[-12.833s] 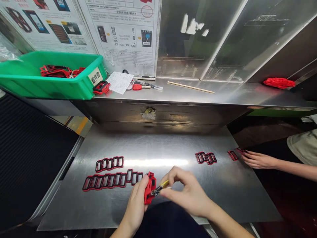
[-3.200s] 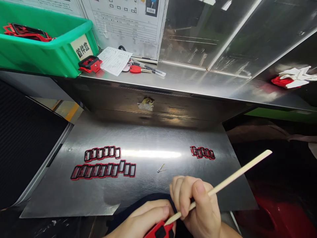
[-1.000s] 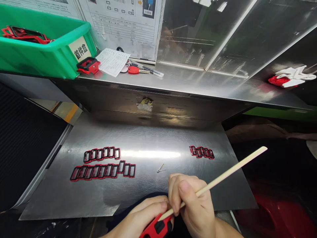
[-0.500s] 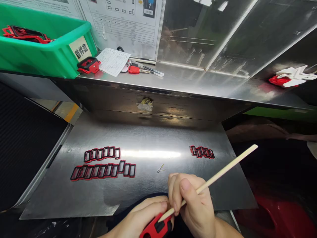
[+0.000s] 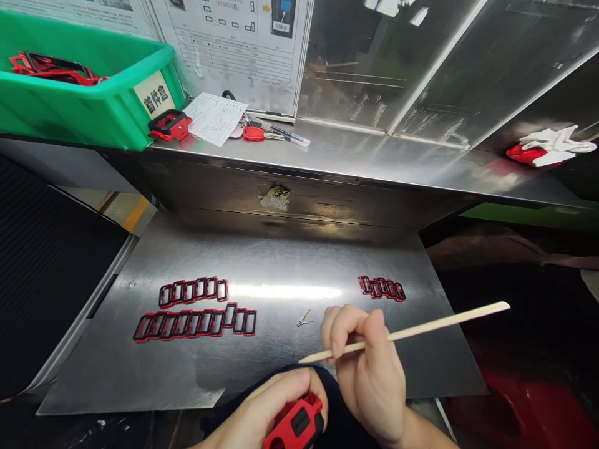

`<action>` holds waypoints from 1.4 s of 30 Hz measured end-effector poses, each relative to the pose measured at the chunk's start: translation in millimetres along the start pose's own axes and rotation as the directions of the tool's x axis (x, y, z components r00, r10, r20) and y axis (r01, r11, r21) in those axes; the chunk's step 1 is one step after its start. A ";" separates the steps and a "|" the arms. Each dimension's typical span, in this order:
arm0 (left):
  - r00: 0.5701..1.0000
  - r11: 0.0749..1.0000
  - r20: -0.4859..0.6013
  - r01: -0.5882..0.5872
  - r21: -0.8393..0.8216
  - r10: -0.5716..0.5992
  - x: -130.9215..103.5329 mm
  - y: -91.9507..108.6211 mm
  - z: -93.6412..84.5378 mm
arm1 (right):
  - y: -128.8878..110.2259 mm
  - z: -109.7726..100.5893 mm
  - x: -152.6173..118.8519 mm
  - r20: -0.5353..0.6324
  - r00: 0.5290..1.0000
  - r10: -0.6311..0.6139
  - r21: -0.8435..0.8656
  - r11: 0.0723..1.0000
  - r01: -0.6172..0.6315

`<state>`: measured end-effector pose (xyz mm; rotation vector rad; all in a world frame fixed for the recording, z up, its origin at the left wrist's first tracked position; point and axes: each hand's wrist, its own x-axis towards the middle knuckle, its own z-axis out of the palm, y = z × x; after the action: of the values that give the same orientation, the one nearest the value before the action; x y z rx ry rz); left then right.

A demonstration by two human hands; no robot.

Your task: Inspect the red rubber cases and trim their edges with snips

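Note:
At the bottom centre, my left hand (image 5: 281,399) is wrapped round a red and black frame part (image 5: 299,425). My right hand (image 5: 367,368) pinches a pale wooden stick (image 5: 435,324). The stick's pointed end lies to the left, above the part and apart from it; its other end reaches out to the right. On the metal table, two rows of red and black frames lie at the left, an upper row (image 5: 189,292) and a lower row (image 5: 180,324). A shorter row (image 5: 381,287) lies at the right. Nail clippers (image 5: 304,318) rest just beyond my right hand.
A green bin (image 5: 107,112) holding red and black parts stands on the back shelf (image 5: 337,146). Near it are a red part (image 5: 169,125), a paper (image 5: 216,117), keys (image 5: 255,133) and a pen. A white and red cloth or glove (image 5: 552,146) lies farther right.
My right hand has lifted the stick's tip off the red and black part, and the stick now lies flatter. My left hand still holds the part, turned slightly.

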<state>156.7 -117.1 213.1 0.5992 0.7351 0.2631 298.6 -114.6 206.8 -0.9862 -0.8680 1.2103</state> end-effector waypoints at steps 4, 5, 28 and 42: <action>0.994 0.995 0.084 -0.058 -0.079 0.064 -0.4 -2.5 -4.5 | 2.6 -4.6 3.1 -0.157 0.981 -0.114 -0.042 0.993 0.108; 0.994 0.993 0.072 -0.072 -0.095 0.079 0.5 -4.0 -5.6 | 4.1 -5.4 3.4 -0.176 0.977 -0.118 -0.037 0.993 0.114; 0.475 0.659 -0.458 -0.493 0.568 0.751 22.5 -30.9 -34.2 | 39.2 -19.5 -9.0 0.297 0.947 0.121 -0.166 0.983 -0.074; 0.000 -0.555 0.556 0.062 0.830 0.831 6.5 -0.2 -63.4 | 25.5 -28.6 -5.8 0.268 0.916 0.297 -0.212 0.946 -0.245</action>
<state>117.3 -88.0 172.3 2.7707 1.0976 1.5458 315.6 -122.4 172.9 -1.1098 -1.1136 1.5705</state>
